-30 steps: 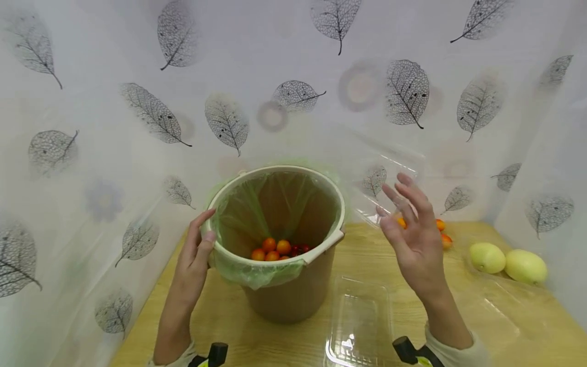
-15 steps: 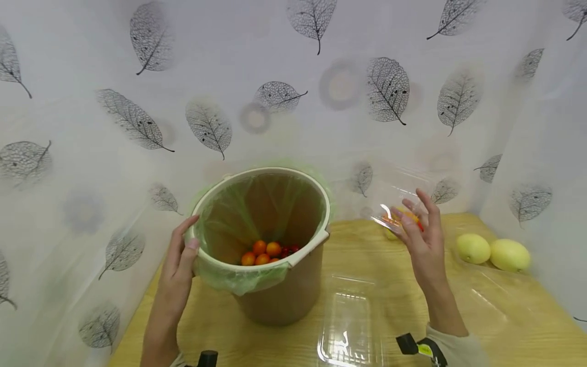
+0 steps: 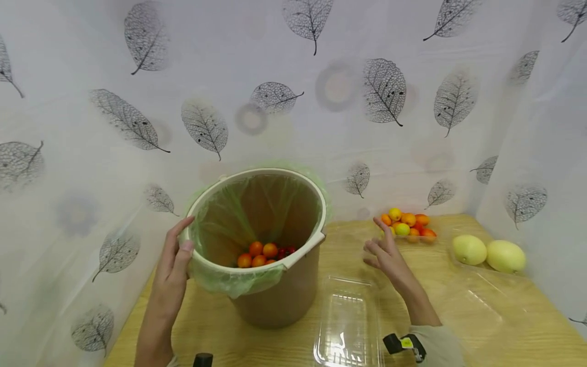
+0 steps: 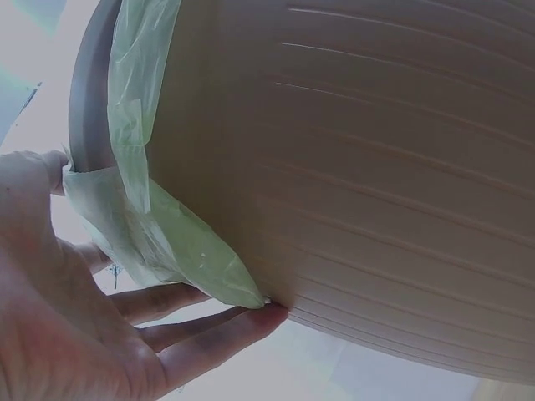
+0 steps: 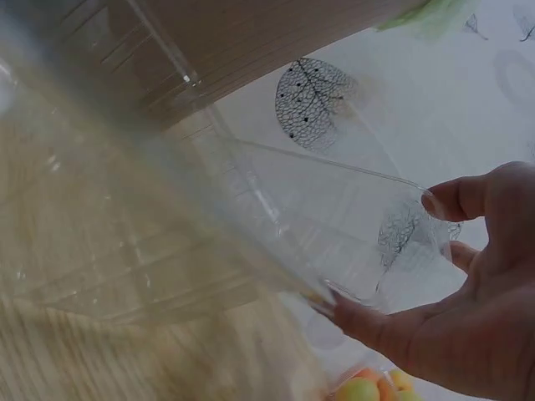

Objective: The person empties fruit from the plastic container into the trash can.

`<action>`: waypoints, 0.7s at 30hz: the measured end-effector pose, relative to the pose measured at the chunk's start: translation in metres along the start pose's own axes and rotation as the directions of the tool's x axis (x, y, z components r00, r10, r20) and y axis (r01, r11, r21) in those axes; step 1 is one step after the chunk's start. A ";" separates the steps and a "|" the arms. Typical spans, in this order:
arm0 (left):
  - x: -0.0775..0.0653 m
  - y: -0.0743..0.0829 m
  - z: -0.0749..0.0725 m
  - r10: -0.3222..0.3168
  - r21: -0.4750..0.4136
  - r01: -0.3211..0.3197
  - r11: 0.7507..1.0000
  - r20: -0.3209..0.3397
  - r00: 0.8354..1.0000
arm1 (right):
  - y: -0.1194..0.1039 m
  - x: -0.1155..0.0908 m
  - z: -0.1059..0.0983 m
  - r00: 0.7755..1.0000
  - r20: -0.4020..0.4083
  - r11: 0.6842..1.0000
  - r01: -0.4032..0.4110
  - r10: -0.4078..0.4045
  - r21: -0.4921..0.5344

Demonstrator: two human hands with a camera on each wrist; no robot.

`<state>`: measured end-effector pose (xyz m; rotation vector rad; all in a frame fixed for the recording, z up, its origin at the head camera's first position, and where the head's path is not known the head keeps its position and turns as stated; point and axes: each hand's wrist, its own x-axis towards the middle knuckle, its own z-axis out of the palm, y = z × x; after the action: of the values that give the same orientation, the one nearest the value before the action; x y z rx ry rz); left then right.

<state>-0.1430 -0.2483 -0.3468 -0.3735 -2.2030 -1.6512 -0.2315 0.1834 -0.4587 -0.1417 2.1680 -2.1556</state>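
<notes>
A brown bucket (image 3: 279, 298) with a pale rim stands on the table, lined with a green plastic bag (image 3: 247, 280). Several small orange fruits (image 3: 256, 248) and some dark red ones (image 3: 286, 252) lie inside. My left hand (image 3: 167, 278) grips the bucket's left rim, thumb on top and fingers underneath, against the folded-over bag. To the right of the bucket, my right hand (image 3: 390, 257) pinches a clear plastic tray (image 5: 334, 196) between thumb and fingers. That tray is tilted in the right wrist view and hardly shows in the head view.
Another clear tray (image 3: 347, 326) lies on the wooden table (image 3: 408, 300) right of the bucket. At the back stands a container of orange, red and yellow fruits (image 3: 408, 219). Two pale yellow melons (image 3: 504, 256) sit at the right. A leaf-print curtain (image 3: 293, 137) hangs behind.
My right hand has come down and tipped the clear tray lower, uncovering the fruits at the back. The left hand stays on the rim. The head view has swung slightly right.
</notes>
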 end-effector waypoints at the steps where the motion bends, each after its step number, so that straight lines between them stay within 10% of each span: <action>1: -0.001 0.000 0.000 -0.003 -0.004 0.003 1.000 -0.001 1.000 | 0.002 0.001 0.000 1.000 0.011 1.000 -0.023 0.023 -0.003; 8: -0.002 0.000 -0.001 -0.007 0.020 0.007 1.000 -0.008 1.000 | 0.009 -0.001 -0.008 0.992 0.035 0.980 -0.116 0.123 -0.162; 21: 0.001 0.000 0.000 -0.012 0.001 0.012 1.000 -0.001 1.000 | 0.020 -0.006 -0.052 0.960 -0.234 0.949 -0.211 0.155 -0.236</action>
<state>-0.1436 -0.2481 -0.3464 -0.3600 -2.2095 -1.6560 -0.2317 0.2355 -0.4782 0.2799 2.4606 -1.8550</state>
